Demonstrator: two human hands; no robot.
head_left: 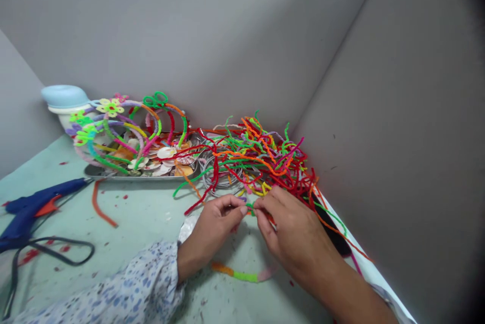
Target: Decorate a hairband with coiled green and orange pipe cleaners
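Observation:
Both my hands meet near the middle of the table. My left hand (215, 225) pinches a short green pipe cleaner (250, 206) between thumb and forefinger. The fingertips of my right hand (291, 225) are closed on the same piece from the other side. Below them a curved headband (245, 277), wrapped in orange, lime green and pale pink, arcs toward me. Its upper part is hidden behind my hands. Just beyond my fingers lies a tangled heap of pipe cleaners (261, 149), mostly red, orange and green.
A metal tray (140, 178) holds shells (166, 152), with several finished headbands (153, 137) standing over it. A coil of wire (220, 182) sits beside the tray. At left are a blue glue gun (45, 197) and a white container with a blue lid (65, 96). Grey walls enclose the back and right.

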